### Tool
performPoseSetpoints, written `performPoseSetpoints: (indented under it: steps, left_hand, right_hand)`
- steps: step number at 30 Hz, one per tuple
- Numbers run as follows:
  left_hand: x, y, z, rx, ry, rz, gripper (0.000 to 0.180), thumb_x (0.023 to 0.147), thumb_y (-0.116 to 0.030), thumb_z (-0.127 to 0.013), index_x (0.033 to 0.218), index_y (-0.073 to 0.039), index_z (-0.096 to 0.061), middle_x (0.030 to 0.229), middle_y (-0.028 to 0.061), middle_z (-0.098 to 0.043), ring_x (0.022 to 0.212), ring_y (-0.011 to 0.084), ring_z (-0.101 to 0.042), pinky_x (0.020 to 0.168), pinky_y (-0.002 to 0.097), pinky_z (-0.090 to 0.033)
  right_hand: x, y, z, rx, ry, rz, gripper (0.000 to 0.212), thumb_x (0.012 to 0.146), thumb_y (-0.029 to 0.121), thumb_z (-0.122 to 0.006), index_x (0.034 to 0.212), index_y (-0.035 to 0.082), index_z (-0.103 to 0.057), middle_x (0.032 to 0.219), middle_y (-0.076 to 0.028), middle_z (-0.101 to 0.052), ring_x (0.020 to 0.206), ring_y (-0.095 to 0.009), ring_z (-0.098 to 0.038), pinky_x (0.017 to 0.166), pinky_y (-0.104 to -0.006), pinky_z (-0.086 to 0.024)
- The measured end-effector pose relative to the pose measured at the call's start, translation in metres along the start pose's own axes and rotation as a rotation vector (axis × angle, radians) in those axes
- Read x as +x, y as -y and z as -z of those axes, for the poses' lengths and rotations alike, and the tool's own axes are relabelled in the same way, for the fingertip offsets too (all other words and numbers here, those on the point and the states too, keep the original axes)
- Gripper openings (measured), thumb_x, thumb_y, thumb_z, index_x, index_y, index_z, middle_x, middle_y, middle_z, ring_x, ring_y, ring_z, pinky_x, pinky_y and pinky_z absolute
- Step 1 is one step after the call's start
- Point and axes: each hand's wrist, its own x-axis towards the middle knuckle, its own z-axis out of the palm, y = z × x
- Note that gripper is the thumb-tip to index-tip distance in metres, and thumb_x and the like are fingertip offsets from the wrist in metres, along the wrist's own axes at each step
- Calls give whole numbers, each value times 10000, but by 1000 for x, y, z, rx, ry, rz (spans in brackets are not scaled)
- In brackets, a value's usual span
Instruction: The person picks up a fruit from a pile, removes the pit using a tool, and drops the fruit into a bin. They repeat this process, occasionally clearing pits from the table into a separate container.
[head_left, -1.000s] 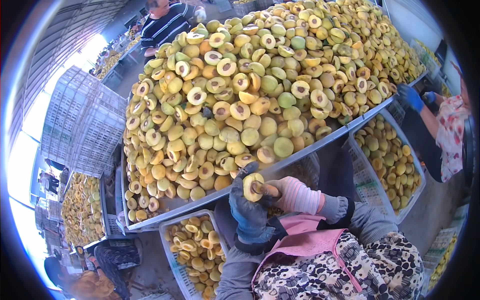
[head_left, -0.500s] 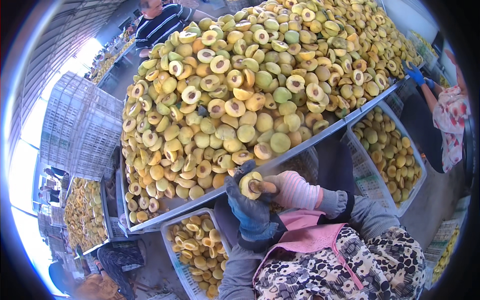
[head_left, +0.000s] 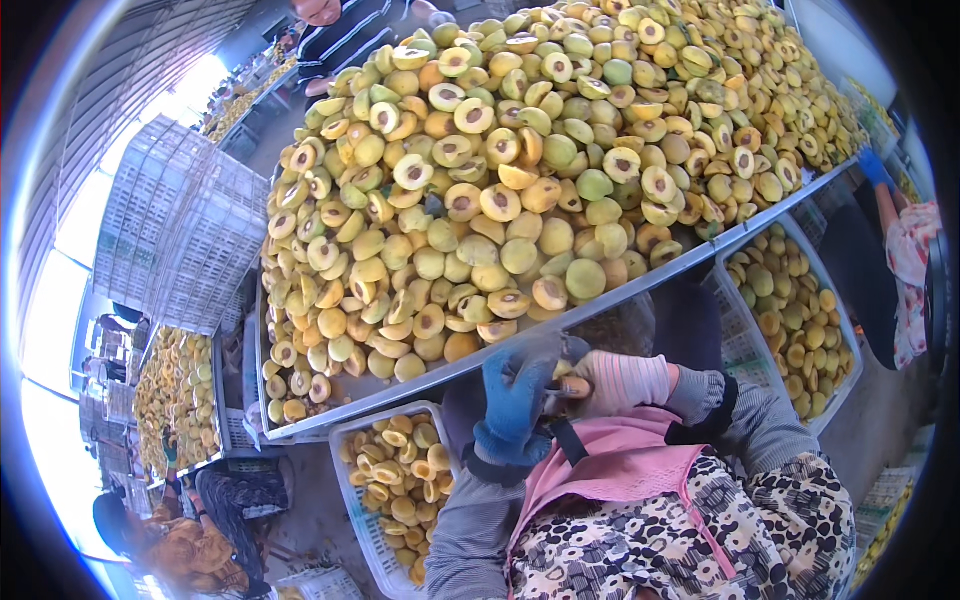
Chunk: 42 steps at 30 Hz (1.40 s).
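My left hand point(head_left: 515, 400), in a blue glove, is closed in front of me at the edge of the table. A yellow peach half point(head_left: 562, 369) shows only as a small patch between my hands, mostly hidden by the fingers. My right hand point(head_left: 622, 382), in a pink-and-white striped glove, grips a short tool with a wooden handle point(head_left: 573, 387). The tool's working end is hidden at the left hand. Beyond both hands lies a big heap of halved yellow peaches point(head_left: 480, 250), many with brown pits showing, on a metal-edged table point(head_left: 400, 400).
A white crate point(head_left: 352, 500) of pitted halves stands below the table at my left, another crate point(head_left: 845, 385) at my right. Stacked crates point(head_left: 175, 225) rise at far left. Co-workers are across the table point(head_left: 340, 45), at lower left point(head_left: 190, 545) and at right point(head_left: 915, 260).
Both hands have come down toward my lap. The peach half, earlier facing up with the tool against its middle, is now mostly covered by my fingers. The view has shifted slightly.
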Motion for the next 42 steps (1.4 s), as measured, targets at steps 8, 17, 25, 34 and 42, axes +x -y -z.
performPoseSetpoints:
  steps: [8, 17, 25, 34, 42]
  left_hand:
    - [-49, -9, 99, 73, -353, -267, 364, 873, -188, -607, 1097, 99, -621, 1023, 188, -679, 908, 245, -648, 829, 363, -514]
    - [13, -25, 176, 1558, -834, -263, 410, 830, -432, -694, 876, -24, -689, 895, 191, -694, 856, 384, -668, 764, 456, -516]
    - [70, -3, 159, 1490, -1011, -172, 551, 781, -479, -728, 1015, 3, -600, 874, 187, -668, 835, 370, -658, 767, 458, -514]
    - [102, 3, 160, 783, -819, -750, 384, 756, -30, -722, 1067, -38, -497, 994, 75, -547, 807, 186, -568, 731, 313, -505]
    - [34, -1, 57, -153, -304, -388, 403, 963, -129, -548, 1339, -35, -439, 1156, 169, -593, 890, 240, -653, 756, 350, -579]
  right_hand:
    - [-25, -17, 34, -299, 205, -396, 240, 799, 151, -636, 1003, 55, -717, 933, -125, -720, 824, -258, -689, 733, -379, -538]
    - [-7, -41, 29, -744, 22, -545, 282, 841, 280, -551, 978, 84, -702, 851, -182, -699, 820, -375, -679, 732, -463, -536]
    - [0, -52, 7, -685, 79, -458, 264, 839, 271, -564, 1001, 109, -695, 852, -192, -690, 816, -382, -671, 741, -455, -529]
    - [9, -12, 25, -557, -50, -451, 363, 845, 289, -594, 1183, 157, -614, 825, -186, -682, 784, -376, -669, 701, -466, -530]
    - [22, 53, 17, -498, -369, -67, 488, 868, 335, -602, 1308, 137, -525, 813, -196, -666, 754, -394, -651, 666, -462, -504]
